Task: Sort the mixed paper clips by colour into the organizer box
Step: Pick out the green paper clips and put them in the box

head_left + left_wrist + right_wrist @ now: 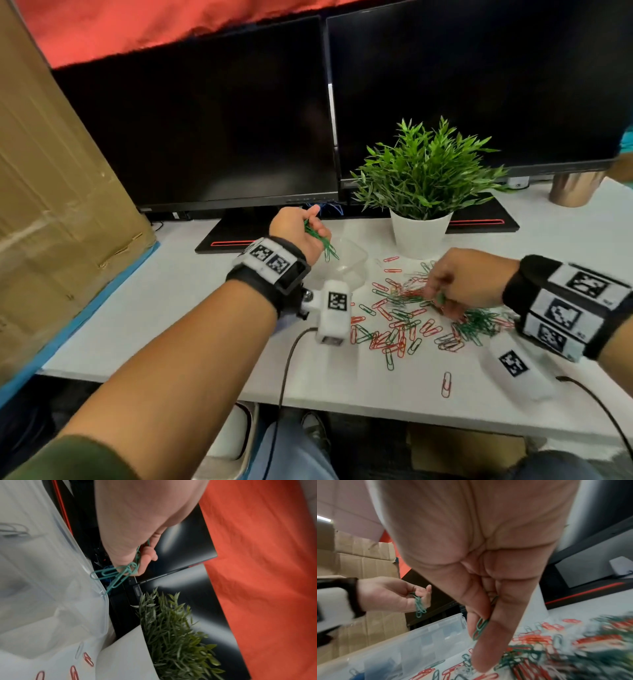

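A heap of mixed paper clips (pixel 407 315), red, green and white, lies on the white desk (pixel 191 308). My left hand (pixel 301 229) holds a bunch of green clips (pixel 322 241) above the far end of the clear organizer box (pixel 346 263); the same green bunch (pixel 120 573) dangles by the clear box wall (pixel 51 588) in the left wrist view. My right hand (pixel 455 284) is down on the heap, pinching a green clip (pixel 480 627) between thumb and fingers. The clear box (pixel 423 639) lies left of it, with blue clips in one compartment.
A potted plant (pixel 424 178) in a white pot stands just behind the heap. Two dark monitors (pixel 212 130) fill the back. A cardboard box (pixel 51 192) stands at the left. One red clip (pixel 446 383) lies alone near the desk's front edge. A metal cup (pixel 575 188) stands at far right.
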